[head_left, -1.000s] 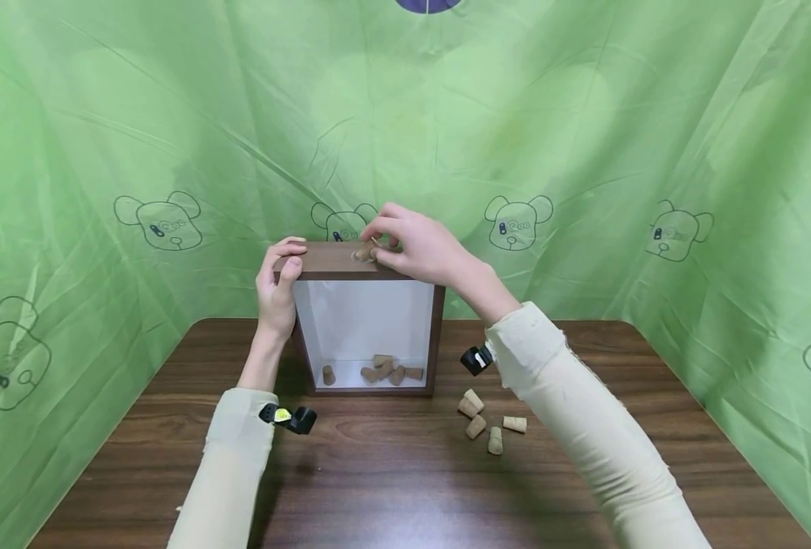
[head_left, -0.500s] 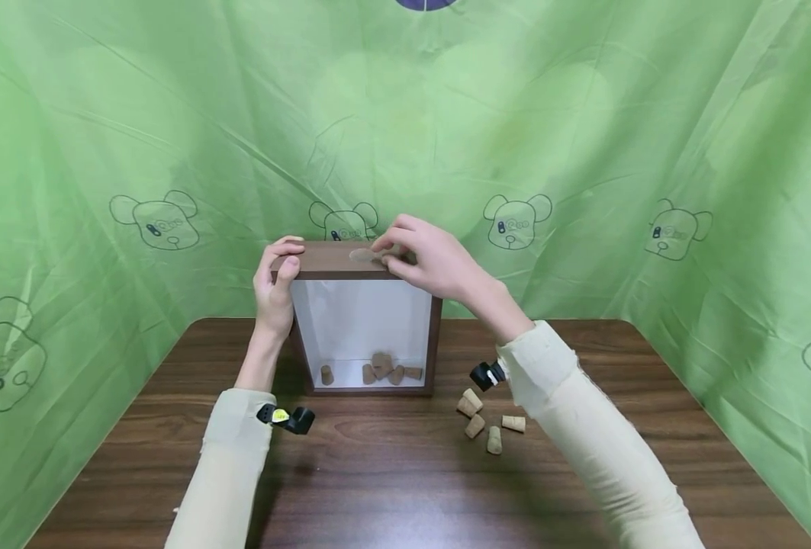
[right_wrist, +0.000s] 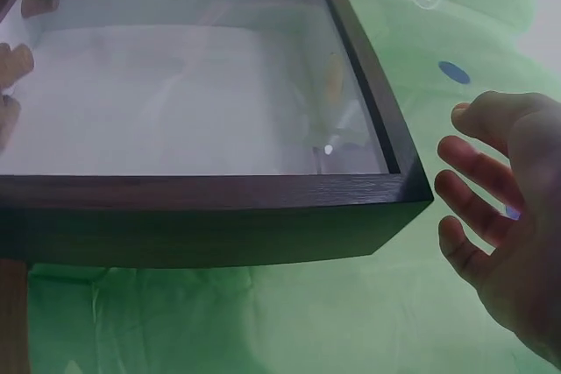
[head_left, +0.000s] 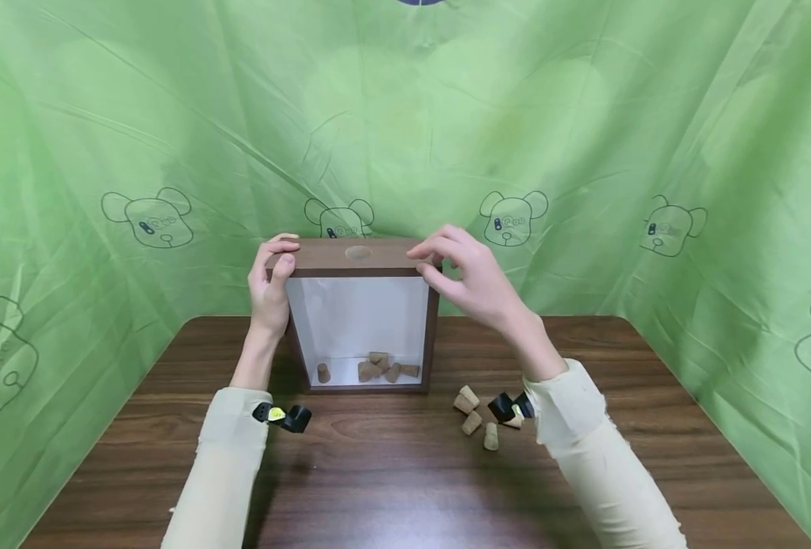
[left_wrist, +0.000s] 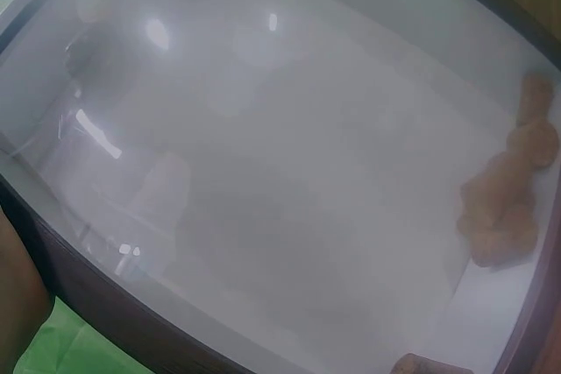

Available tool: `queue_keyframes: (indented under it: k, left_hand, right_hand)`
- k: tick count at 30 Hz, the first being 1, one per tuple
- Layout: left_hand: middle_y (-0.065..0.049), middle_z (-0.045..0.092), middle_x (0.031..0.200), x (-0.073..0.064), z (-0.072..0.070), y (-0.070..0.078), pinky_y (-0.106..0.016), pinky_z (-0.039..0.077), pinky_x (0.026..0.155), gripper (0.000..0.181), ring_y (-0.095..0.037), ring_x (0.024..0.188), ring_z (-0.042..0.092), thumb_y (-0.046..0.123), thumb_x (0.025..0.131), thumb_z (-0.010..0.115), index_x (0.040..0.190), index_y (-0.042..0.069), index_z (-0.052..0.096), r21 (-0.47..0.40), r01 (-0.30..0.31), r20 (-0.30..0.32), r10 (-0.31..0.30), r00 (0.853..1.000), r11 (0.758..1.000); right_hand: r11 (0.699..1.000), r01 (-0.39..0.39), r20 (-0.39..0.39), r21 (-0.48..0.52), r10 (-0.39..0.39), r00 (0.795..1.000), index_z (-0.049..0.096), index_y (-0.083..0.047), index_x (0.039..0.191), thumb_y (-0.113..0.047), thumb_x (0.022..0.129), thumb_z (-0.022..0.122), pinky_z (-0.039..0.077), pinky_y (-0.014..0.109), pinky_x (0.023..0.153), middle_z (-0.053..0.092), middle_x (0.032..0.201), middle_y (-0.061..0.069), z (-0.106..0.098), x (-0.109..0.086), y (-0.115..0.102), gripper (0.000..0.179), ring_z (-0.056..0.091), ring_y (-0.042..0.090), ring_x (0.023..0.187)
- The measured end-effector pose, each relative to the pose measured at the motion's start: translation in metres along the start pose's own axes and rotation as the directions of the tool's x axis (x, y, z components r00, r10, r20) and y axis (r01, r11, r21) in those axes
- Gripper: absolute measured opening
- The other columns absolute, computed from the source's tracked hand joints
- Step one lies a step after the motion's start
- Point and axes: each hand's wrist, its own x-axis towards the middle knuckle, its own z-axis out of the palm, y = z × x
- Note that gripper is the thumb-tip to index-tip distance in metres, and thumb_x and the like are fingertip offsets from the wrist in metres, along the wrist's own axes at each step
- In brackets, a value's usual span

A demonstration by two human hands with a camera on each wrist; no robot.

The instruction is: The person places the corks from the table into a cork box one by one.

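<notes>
A brown-framed shadow box (head_left: 323, 258) with a clear front and white back stands upright on the table, a round hole (head_left: 358, 252) in its top side. My left hand (head_left: 270, 293) grips the top left corner, thumb in front and fingers over the top. My right hand (head_left: 477, 282) hovers by the top right corner, holding nothing; in the right wrist view its fingers (right_wrist: 478, 172) are spread apart from the frame. Inside the box, several corks lie bunched at the bottom right, and a single cork (head_left: 323, 373) stands at the bottom left.
Several loose corks (head_left: 471, 423) lie on the wooden table (head_left: 378, 473) right of the box, one partly hidden by the right wrist's camera (head_left: 508, 408). A green curtain (head_left: 405, 137) with bear outlines surrounds the table's back and sides.
My right hand has let go of a cork at the hole and moved right, away from it. The bunched corks inside have shifted. My left hand keeps its hold on the corner.
</notes>
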Motion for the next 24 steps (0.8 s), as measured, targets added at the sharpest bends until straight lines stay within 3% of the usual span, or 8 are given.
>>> queue_keyframes:
  k: [6,13,24]
  left_hand:
    - [-0.024,0.057,0.128,-0.001,0.002,0.004,-0.029,0.032,0.105,0.037,-0.020,0.124,0.051,0.017,0.091,0.054,0.111,-0.015,0.057,-0.003,-0.002,0.003,0.002,1.000,1.000]
    - [-0.025,0.056,0.126,-0.006,0.008,0.026,-0.027,0.033,0.103,0.036,-0.019,0.122,0.051,0.016,0.091,0.055,0.110,-0.014,0.058,-0.015,0.012,0.006,-0.012,1.000,1.000]
    - [-0.012,0.061,0.123,0.000,0.001,0.001,-0.028,0.033,0.102,0.036,-0.021,0.124,0.050,0.019,0.091,0.056,0.110,-0.011,0.059,-0.020,0.003,-0.008,-0.004,1.000,1.000]
  right_hand:
    - [1.000,-0.024,-0.044,0.017,0.025,0.999,0.073,-0.010,0.107,-0.006,0.090,0.065,0.045,0.025,0.073,0.068,0.103,-0.001,-0.001,-0.020,-0.003,0.020,0.059,0.012,0.089]
    - [0.998,-0.061,-0.049,0.027,0.062,0.997,0.073,-0.014,0.107,-0.005,0.090,0.066,0.046,0.025,0.069,0.068,0.102,-0.002,0.004,-0.040,-0.003,0.020,0.058,0.009,0.086]
    - [0.969,-0.241,-0.021,0.059,0.243,0.970,0.074,-0.017,0.107,-0.007,0.090,0.068,0.046,0.023,0.065,0.066,0.097,-0.007,0.005,-0.078,-0.001,0.020,0.054,0.009,0.078]
